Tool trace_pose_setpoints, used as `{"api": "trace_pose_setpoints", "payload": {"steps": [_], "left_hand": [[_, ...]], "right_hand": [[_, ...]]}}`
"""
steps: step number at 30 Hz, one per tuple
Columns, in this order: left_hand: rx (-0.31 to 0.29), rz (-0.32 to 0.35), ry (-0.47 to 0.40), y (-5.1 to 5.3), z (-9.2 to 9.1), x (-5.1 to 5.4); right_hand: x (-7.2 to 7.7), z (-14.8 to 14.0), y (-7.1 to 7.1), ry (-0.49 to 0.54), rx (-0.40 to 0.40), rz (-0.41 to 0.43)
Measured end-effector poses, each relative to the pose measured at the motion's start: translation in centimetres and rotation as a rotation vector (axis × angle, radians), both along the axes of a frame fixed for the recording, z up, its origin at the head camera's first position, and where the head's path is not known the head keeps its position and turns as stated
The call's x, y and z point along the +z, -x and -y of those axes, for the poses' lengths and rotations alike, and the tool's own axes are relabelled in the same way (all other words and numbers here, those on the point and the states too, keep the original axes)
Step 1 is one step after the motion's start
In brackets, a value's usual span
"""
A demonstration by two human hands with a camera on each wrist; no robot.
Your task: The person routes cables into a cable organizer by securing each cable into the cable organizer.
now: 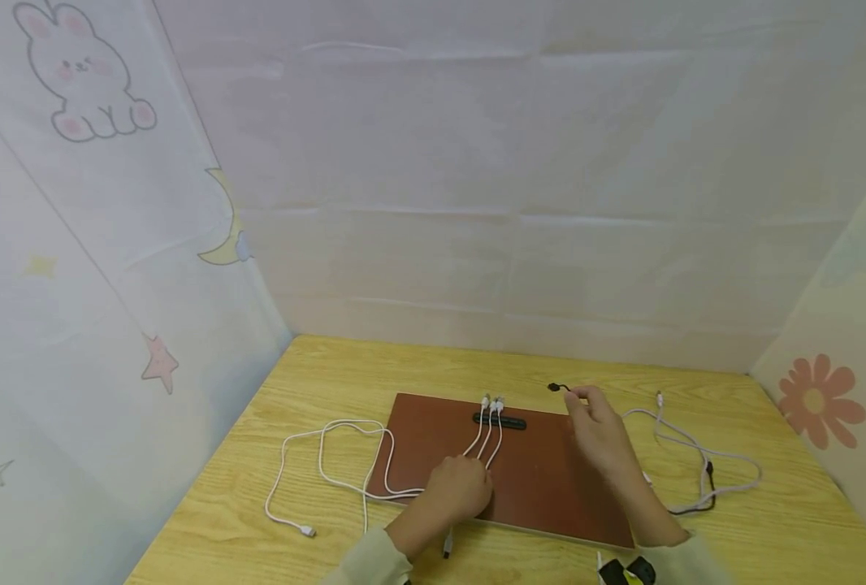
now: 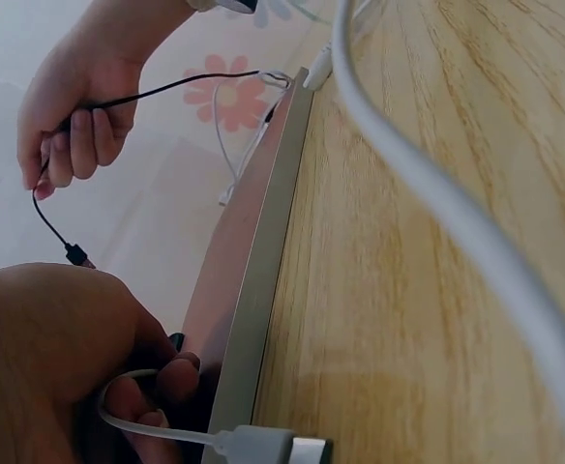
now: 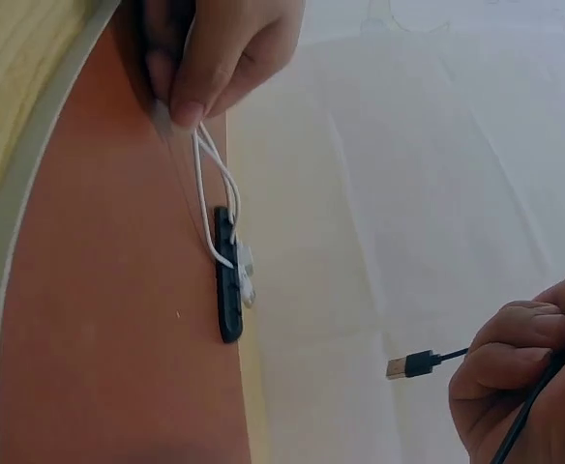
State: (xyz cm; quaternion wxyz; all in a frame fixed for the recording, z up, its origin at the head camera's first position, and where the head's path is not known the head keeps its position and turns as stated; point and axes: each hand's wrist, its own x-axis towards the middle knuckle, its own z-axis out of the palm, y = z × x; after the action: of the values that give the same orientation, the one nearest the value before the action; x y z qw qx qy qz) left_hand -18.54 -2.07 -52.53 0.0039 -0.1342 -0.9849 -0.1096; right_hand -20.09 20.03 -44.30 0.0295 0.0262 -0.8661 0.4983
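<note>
My left hand [image 1: 456,489] grips several white cables [image 1: 484,445] low over the reddish-brown board [image 1: 543,483]. Those cables run up to a black cable holder [image 1: 513,422] at the board's far edge, where their white plugs stick out beyond it. One white USB plug [image 2: 258,445] hangs below the left hand, past the near edge. Raised above the board's right side, my right hand [image 1: 599,431] holds a black cable between thumb and fingers. Its black USB plug [image 3: 419,364] dangles free, apart from the holder. The left palm hides part of the white cables.
Loose white cable loops lie on the wooden table [image 1: 221,520] at the left, ending in a white plug [image 1: 306,530]. Another white cable [image 1: 740,489] curls at the right beside a black stretch of cable. Printed cloth walls [image 1: 418,268] enclose the table's back and sides.
</note>
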Motion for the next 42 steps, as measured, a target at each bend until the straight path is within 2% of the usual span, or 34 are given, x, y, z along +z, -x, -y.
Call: {"api": "trace_pose_setpoints", "payload": {"steps": [5,7,10,13,16,20,26,29,32,38,42], "left_hand": [[0.005,-0.002,0.009,0.0,-0.1,0.0],[0.003,-0.003,0.014,0.0,-0.1,0.1],[0.002,-0.007,0.019,0.0,-0.1,0.1],[0.004,-0.008,0.022,-0.1,-0.1,0.1],[0.002,-0.007,0.019,-0.1,0.0,0.1],[-0.004,-0.015,0.009,-0.3,0.0,0.3],[0.001,-0.043,-0.019,-0.3,0.1,0.3],[0.006,-0.034,-0.018,-0.3,0.1,0.4],[0.002,-0.023,-0.012,-0.3,0.1,0.4],[-0.004,0.008,-0.029,-0.5,0.2,0.9],[-0.017,0.018,-0.048,-0.7,0.3,1.3]], "right_hand": [[-0.6,1.0,-0.1,0.361,0.065,0.0],[-0.8,1.2,-0.2,0.526,0.12,0.016],[-1.1,1.3,-0.2,0.719,0.222,0.043],[-1.3,1.6,-0.1,0.862,0.339,0.081],[-1.4,1.8,-0.1,0.937,0.438,0.128],[-1.4,2.1,0.0,0.949,0.521,0.175],[-0.7,2.9,-0.1,0.778,0.565,0.134],[-0.1,3.4,0.0,0.762,0.581,0.12],[0.6,3.8,0.1,0.769,0.566,0.124],[2.0,4.7,0.3,0.762,0.474,0.135],[2.6,5.1,0.2,0.77,0.488,0.131]]}}
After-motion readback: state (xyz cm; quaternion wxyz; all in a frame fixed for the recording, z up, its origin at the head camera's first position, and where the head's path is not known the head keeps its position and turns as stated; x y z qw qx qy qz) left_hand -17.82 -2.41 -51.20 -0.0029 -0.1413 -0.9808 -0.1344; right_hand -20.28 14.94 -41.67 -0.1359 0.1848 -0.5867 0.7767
